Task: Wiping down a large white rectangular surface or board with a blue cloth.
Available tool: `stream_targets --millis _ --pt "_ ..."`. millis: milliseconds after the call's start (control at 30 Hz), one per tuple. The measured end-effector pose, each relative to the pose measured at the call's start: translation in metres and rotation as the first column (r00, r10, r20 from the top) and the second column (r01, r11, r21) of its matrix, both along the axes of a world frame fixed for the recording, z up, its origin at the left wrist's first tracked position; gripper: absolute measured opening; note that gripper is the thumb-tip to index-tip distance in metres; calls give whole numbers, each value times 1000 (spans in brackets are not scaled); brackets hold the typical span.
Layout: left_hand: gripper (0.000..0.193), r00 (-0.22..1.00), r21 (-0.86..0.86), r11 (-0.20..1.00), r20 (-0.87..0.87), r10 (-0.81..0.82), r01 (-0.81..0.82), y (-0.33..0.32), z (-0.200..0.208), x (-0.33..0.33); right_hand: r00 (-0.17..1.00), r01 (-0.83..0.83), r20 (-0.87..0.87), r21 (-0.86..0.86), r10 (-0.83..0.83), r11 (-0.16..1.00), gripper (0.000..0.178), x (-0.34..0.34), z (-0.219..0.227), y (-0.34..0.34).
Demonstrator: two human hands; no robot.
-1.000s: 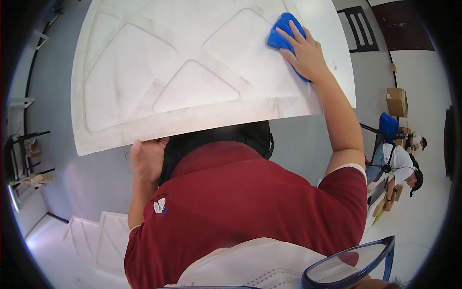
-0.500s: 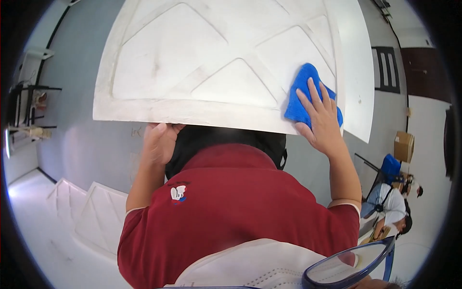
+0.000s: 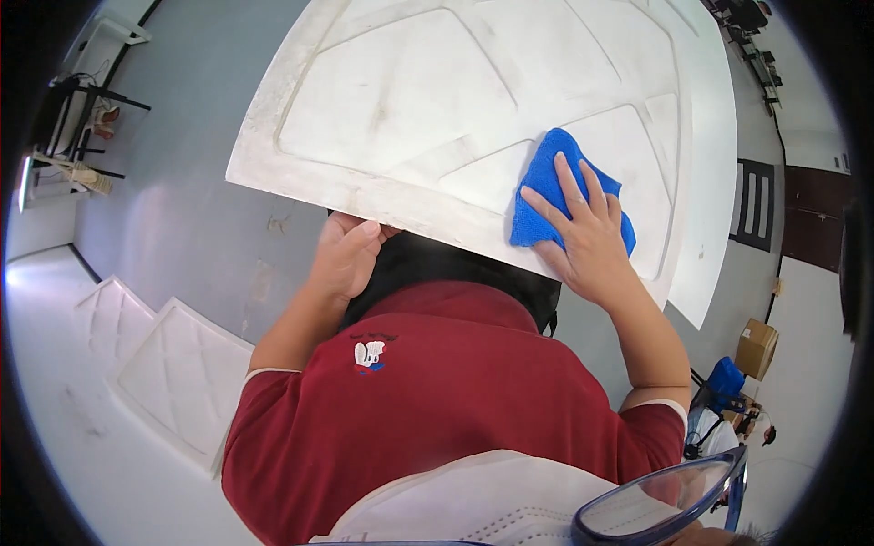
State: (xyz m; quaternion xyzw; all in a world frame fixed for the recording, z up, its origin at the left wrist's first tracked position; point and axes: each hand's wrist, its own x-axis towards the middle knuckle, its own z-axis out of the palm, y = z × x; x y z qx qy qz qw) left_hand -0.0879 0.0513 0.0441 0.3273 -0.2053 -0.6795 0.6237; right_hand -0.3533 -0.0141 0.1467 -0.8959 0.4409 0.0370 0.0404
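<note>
A large white panel (image 3: 401,118) with raised diagonal ridges and grey smudges stretches out before me, its near edge close to my body. My left hand (image 3: 349,255) pinches that near edge, the thumb in sight and the fingers partly hidden under the panel. On the near right part of the surface lies a crumpled blue cloth (image 3: 537,218). My right hand (image 3: 592,241) rests over the cloth, fingers spread across it and pressing it on the panel, the thumb toward the near edge.
Two similar white panels (image 3: 187,378) lean low at the left. Black-framed furniture (image 3: 91,118) stands at the far left. A white sheet-like surface (image 3: 715,182) shows beyond the panel's right edge. At the right are a cardboard box (image 3: 757,349), a blue object (image 3: 725,382) and a person partly hidden.
My right hand and the cloth have shifted left across the panel, away from its near right corner. The panel appears turned clockwise in view. My left hand still holds the edge.
</note>
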Motion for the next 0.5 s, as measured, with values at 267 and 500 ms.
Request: stream_targets --millis 267,500 --pt "43 999 -29 1000 -31 -9 8 -2 3 1 981 -153 113 -32 156 988 51 41 1 -15" --pt "50 998 125 992 -49 41 -35 1 -11 0 873 -367 312 -86 375 926 53 120 -14 -23"
